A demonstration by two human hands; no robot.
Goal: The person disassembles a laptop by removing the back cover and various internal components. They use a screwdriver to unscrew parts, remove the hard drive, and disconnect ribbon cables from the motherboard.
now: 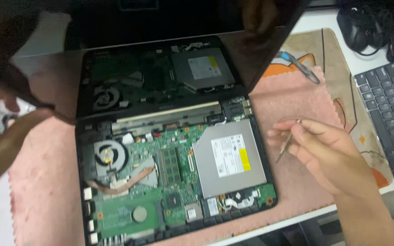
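An opened black laptop [80, 177] lies on a pink cloth [42, 182] with its insides bare: green circuit board [178, 136], round fan [108, 155], silver optical drive [229, 157]. Its dark glossy screen [160, 59] stands tilted up behind and mirrors the parts. My left hand [1, 132], blurred at the left edge, pinches the screen's lower left corner. My right hand [324, 152] hovers just right of the laptop, apart from it, and holds a thin metal tool [287, 145] that points down and left.
A mat with an orange cartoon animal [329, 59] lies under the cloth at the right, with a blue-handled tool [303, 67] on it. A black keyboard [393, 114] sits at the far right, a black mouse with its cable [359, 27] at the top right. The desk's front edge [292, 223] runs close below the laptop.
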